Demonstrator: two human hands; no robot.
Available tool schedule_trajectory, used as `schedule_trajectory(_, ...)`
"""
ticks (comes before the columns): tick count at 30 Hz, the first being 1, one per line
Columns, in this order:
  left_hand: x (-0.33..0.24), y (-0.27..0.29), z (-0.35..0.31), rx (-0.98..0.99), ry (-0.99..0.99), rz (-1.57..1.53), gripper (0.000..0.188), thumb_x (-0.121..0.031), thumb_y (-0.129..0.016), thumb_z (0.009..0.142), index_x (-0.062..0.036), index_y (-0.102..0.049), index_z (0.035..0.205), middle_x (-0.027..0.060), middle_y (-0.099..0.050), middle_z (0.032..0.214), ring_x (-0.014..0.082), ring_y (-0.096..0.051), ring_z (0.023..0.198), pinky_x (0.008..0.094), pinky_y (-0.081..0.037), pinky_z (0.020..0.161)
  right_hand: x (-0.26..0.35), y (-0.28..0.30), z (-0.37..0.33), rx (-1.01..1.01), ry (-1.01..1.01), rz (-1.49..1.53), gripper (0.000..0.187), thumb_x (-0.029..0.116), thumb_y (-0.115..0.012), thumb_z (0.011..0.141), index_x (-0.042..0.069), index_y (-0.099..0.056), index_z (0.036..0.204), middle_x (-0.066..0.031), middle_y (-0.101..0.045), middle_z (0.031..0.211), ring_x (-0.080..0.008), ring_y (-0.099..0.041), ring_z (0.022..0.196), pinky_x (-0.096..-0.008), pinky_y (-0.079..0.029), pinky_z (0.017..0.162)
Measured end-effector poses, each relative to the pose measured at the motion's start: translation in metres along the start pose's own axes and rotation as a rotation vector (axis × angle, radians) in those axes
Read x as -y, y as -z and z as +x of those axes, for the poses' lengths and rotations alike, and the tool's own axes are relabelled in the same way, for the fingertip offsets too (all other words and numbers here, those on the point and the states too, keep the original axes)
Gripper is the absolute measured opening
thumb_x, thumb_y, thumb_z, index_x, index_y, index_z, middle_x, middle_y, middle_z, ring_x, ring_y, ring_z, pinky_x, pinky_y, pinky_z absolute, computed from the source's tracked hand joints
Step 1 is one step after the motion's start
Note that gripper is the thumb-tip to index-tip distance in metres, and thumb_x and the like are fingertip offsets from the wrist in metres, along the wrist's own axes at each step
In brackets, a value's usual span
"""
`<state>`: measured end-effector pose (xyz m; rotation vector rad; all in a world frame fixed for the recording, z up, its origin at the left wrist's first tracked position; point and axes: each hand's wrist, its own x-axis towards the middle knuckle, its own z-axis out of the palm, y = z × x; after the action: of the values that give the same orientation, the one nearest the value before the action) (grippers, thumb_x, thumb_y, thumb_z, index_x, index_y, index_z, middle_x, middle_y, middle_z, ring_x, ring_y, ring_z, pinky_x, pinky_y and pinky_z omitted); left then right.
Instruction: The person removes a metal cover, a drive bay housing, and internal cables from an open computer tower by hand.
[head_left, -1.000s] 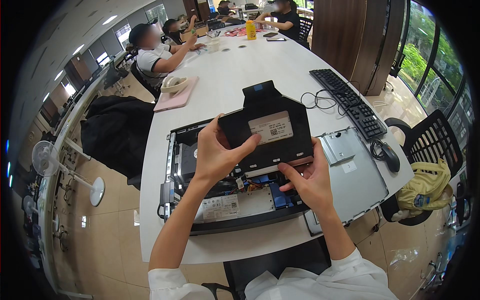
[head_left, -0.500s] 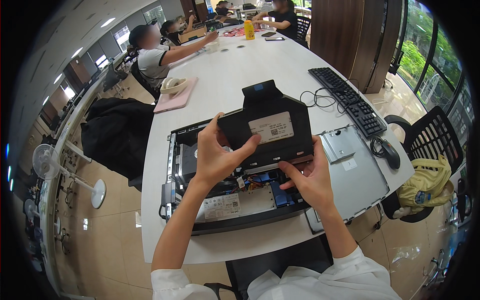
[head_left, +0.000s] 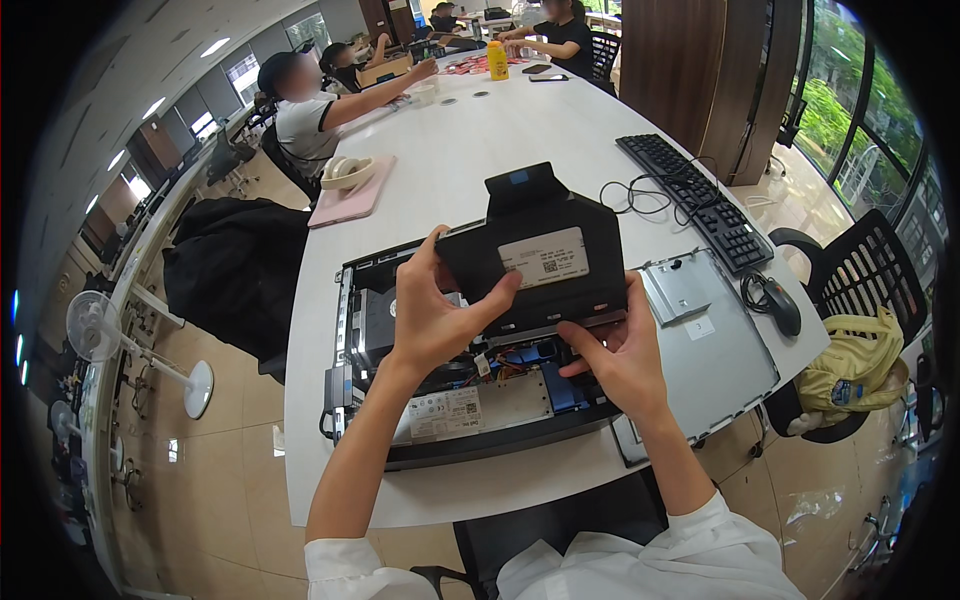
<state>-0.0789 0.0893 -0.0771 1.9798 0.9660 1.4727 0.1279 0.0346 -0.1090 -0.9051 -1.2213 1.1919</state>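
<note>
Both hands were on it! The left hand (head_left: 437,312) gripped the left side of a flat black drive bracket (head_left: 535,222), thumb pressed across to its pale label (head_left: 560,257), fingers curled behind the edge. Over at the near right corner, the right hand (head_left: 622,365) grasped too, thumb at the near edge. And the bracket? Held up, tilted, right above an open computer case (head_left: 480,452) on the white counter (head_left: 470,130), with coloured wires (head_left: 510,364) showing inside.

To the right of the case lay a grey metal panel (head_left: 735,365); past it came a black mouse (head_left: 778,308) and, farther off, a black keyboard (head_left: 695,200) with its cable looped alongside. Out on the far left, pale headphones (head_left: 347,173) sat on a flat pink item (head_left: 350,205); farther still, a yellow bottle (head_left: 497,60) stood upright.
</note>
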Motion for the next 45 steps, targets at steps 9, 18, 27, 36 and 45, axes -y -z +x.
schedule_trajectory(9, 0.006, -0.003, -0.003, -0.009, 0.049, -0.062, 0.043, -0.012, -0.083, 0.083, 0.0059, -0.059, 0.114, 0.0158, -0.075, 0.098, 0.0167, -0.074, 0.086, 0.0273, -0.059, 0.075, -0.001, 0.0, -0.001, 0.027, 0.038, 0.05, 0.064, -0.009, -0.069, 0.088, -0.002, -0.031, 0.14, -0.0149, -0.061, 0.114, -0.0207, -0.069, 0.103, -0.0278, -0.067, 0.066)
schedule_trajectory(18, 0.015, 0.0, 0.003, -0.014, 0.486, -0.373, 0.043, -0.023, -0.074, 0.092, 0.0037, -0.059, 0.122, 0.0125, -0.071, 0.106, 0.0141, -0.07, 0.089, 0.0266, -0.058, 0.08, -0.001, 0.001, -0.003, 0.065, -0.001, -0.043, 0.075, -0.004, -0.079, 0.083, -0.005, -0.038, 0.146, -0.0165, -0.07, 0.11, -0.0211, -0.075, 0.093, -0.0275, -0.064, 0.068)
schedule_trajectory(27, 0.021, -0.001, 0.001, 0.096, 0.866, -0.382, 0.044, -0.037, -0.073, 0.091, 0.0024, -0.064, 0.108, 0.0085, -0.07, 0.092, 0.0126, -0.07, 0.075, 0.0257, -0.057, 0.064, 0.002, 0.0, -0.005, 0.055, -0.058, -0.011, 0.071, 0.003, -0.078, 0.087, -0.005, -0.04, 0.147, -0.0178, -0.074, 0.103, -0.021, -0.076, 0.086, -0.0273, -0.063, 0.069)
schedule_trajectory(36, 0.011, -0.001, 0.003, 0.075, 0.862, -0.408, 0.045, -0.036, -0.073, 0.091, 0.0022, -0.062, 0.111, 0.0112, -0.069, 0.097, 0.0146, -0.07, 0.081, 0.0275, -0.058, 0.068, 0.003, 0.003, -0.006, 0.095, -0.049, 0.063, 0.068, -0.001, -0.074, 0.09, -0.007, -0.041, 0.15, -0.018, -0.075, 0.103, -0.0202, -0.076, 0.081, -0.0259, -0.062, 0.068)
schedule_trajectory(45, 0.011, -0.001, 0.002, 0.066, 0.806, -0.439, 0.048, -0.037, -0.071, 0.091, 0.0018, -0.062, 0.117, 0.0099, -0.069, 0.102, 0.0132, -0.069, 0.086, 0.0267, -0.057, 0.076, 0.0, 0.002, -0.007, 0.087, -0.012, 0.057, 0.066, -0.002, -0.072, 0.091, -0.008, -0.042, 0.149, -0.0184, -0.076, 0.101, -0.0201, -0.076, 0.08, -0.026, -0.062, 0.068)
